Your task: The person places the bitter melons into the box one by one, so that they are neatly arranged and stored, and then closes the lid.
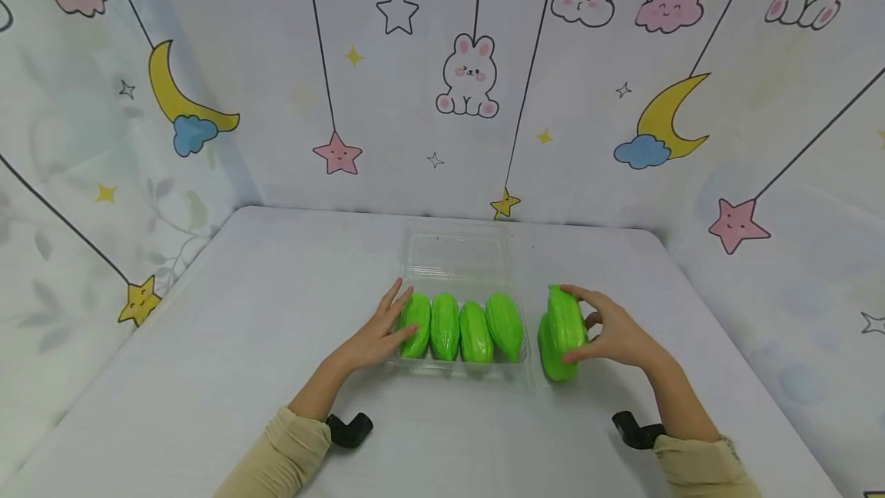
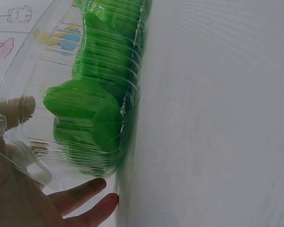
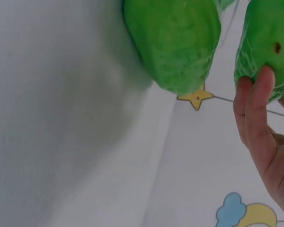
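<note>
A clear plastic tray (image 1: pixel 462 366) sits mid-table with several green gourds (image 1: pixel 459 329) lying side by side in it. My left hand (image 1: pixel 404 313) rests at the tray's left end, its fingers straight against the wall and the leftmost gourd (image 1: pixel 417 323). The left wrist view shows the tray wall (image 2: pixel 61 52), the gourds (image 2: pixel 87 116) behind it and my fingers (image 2: pixel 85 196) beside it. To the right of the tray, my right hand (image 1: pixel 577 325) grips one gourd (image 1: pixel 565 317) upright. A second gourd (image 1: pixel 545 340) lies partly hidden beside it. In the right wrist view, fingers (image 3: pixel 253 109) hold the gripped gourd (image 3: pixel 270 47) near the other gourd (image 3: pixel 173 42).
The tray's open clear lid (image 1: pixel 456 252) lies flat behind it. The white table (image 1: pixel 242 313) is closed in at the back and sides by cloth walls printed with stars, moons and rabbits. Black wrist mounts (image 1: pixel 349 429) sit on both forearms.
</note>
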Motion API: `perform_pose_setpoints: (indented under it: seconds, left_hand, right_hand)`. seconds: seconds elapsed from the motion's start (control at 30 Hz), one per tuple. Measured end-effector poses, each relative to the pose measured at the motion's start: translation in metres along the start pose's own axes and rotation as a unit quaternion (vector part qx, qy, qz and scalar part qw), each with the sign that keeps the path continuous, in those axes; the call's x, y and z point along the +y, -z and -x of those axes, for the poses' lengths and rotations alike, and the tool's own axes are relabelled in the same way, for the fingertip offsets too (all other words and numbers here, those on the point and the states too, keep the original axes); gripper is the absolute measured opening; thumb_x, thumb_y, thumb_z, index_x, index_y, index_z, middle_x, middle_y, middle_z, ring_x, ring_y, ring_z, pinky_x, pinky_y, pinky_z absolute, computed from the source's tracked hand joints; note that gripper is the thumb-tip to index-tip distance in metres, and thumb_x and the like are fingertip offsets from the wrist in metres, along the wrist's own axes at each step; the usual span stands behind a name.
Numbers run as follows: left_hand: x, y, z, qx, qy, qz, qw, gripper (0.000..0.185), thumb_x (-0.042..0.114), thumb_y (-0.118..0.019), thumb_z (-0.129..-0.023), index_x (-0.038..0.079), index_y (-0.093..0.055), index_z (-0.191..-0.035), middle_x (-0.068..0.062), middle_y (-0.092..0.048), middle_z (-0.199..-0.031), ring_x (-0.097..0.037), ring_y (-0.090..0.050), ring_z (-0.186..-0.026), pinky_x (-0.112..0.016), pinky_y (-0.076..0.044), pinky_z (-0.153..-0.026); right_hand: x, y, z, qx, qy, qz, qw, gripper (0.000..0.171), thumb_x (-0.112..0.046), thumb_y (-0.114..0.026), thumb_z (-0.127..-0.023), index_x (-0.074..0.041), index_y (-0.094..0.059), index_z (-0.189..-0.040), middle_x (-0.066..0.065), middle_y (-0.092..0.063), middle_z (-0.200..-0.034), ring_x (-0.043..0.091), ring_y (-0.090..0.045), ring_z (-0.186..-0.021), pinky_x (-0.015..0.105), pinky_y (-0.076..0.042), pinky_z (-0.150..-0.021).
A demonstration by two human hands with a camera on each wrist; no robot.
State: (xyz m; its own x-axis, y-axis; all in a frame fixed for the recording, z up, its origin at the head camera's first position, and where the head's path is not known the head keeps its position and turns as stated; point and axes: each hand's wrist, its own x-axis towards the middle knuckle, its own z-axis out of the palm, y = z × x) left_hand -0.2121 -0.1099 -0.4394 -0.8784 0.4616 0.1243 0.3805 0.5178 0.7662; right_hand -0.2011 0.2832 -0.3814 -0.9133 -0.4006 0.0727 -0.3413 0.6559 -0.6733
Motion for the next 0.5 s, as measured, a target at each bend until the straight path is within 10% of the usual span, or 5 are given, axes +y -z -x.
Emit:
perform_pose_setpoints:
  seconds: [0.5]
  left_hand:
    - [-0.002,-0.001,-0.001,-0.002,-0.001,0.003,1.0000,0.066,0.029,-0.046,-0.097,0.003,-0.011,-0.147,-0.012,0.009,-0.152,-0.037,-0.005,-0.136,-0.060,-0.021,-0.100]
  right_hand:
    - [-0.027,-0.021,-0.025,-0.020,0.040,0.004,0.999,0.099,-0.028,-0.088,-0.056,-0.012,-0.036,-0.139,0.013,-0.042,-0.131,0.018,-0.055,-0.079,0.031,-0.047,-0.064]
